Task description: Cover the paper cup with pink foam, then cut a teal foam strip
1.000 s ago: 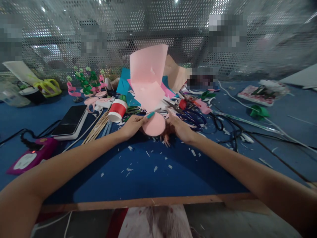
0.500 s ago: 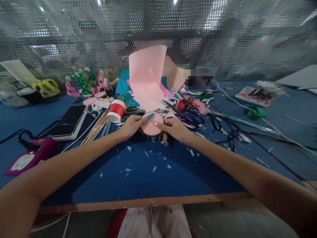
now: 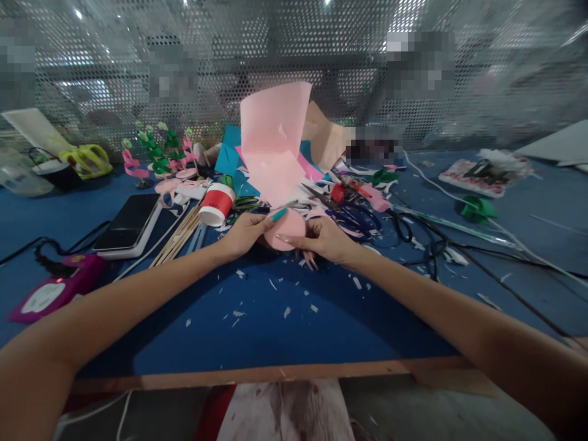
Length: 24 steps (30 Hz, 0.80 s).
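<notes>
Between both hands, just above the blue table, is a round pink paper disc [image 3: 288, 229]. My left hand [image 3: 250, 234] pinches its left side, with the thumb on the top face. On the right side, my right hand [image 3: 324, 239] grips the disc, its thumb lying across the lower right of the face and its fingers beneath. The undersides of the disc and most fingertips are hidden. Right behind it stands a curved pink paper sheet [image 3: 274, 125]. A red and white paper cup [image 3: 217, 204] lies tilted to the left, and dark-handled scissors [image 3: 353, 219] lie to the right.
White paper scraps [image 3: 287, 312] litter the blue table [image 3: 257, 349]. Wooden sticks [image 3: 177, 239], a black-topped white device [image 3: 128, 223] and a purple power strip [image 3: 59, 286] are on the left. Small paper flowers [image 3: 158, 153] stand behind. Cables [image 3: 434, 245] and a pink glue gun [image 3: 375, 198] are right.
My right thumb has slid lower on the disc, from near its middle to its lower right. The disc has shifted slightly right; both hands keep hold of it.
</notes>
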Motion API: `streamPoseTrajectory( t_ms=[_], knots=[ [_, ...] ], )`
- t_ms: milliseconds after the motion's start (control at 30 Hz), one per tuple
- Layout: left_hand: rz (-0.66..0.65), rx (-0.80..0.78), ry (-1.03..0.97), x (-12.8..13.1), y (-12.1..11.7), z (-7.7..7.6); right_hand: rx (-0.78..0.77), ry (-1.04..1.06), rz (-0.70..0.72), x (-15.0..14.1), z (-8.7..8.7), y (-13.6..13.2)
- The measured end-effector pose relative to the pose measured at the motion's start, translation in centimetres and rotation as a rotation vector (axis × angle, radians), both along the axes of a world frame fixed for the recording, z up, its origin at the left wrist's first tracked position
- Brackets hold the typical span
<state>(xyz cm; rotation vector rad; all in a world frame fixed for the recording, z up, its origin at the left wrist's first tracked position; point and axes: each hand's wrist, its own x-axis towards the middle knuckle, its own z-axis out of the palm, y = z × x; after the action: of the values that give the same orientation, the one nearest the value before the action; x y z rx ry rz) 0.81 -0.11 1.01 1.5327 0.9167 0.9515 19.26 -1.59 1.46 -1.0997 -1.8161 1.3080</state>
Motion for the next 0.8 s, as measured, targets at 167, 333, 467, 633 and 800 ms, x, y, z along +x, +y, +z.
streamPoseTrajectory(
  t_ms=[167, 333, 467, 633, 800],
  knots=[
    [-0.024, -0.023, -0.075, -0.07, -0.1, 0.07, -0.015, 0.026, 0.0, -0.12, 0.25, -0.24],
    [-0.029, -0.051, -0.045, -0.07, -0.09, 0.05, 0.02, 0.03, -0.027, -0.06, 0.16, -0.21],
    [-0.016, -0.058, -0.035, -0.12, 0.07, -0.05, 0.046, 0.017, -0.047, -0.07, 0.09, -0.26],
    [-0.059, -0.078, -0.036, -0.15, 0.07, -0.01, 0.123, 0.008, -0.082, -0.04, 0.19, -0.69],
    [-0.066, -0.079, -0.017, -0.08, -0.13, -0.02, 0.145, 0.006, -0.104, -0.13, 0.21, -0.83]
  ],
)
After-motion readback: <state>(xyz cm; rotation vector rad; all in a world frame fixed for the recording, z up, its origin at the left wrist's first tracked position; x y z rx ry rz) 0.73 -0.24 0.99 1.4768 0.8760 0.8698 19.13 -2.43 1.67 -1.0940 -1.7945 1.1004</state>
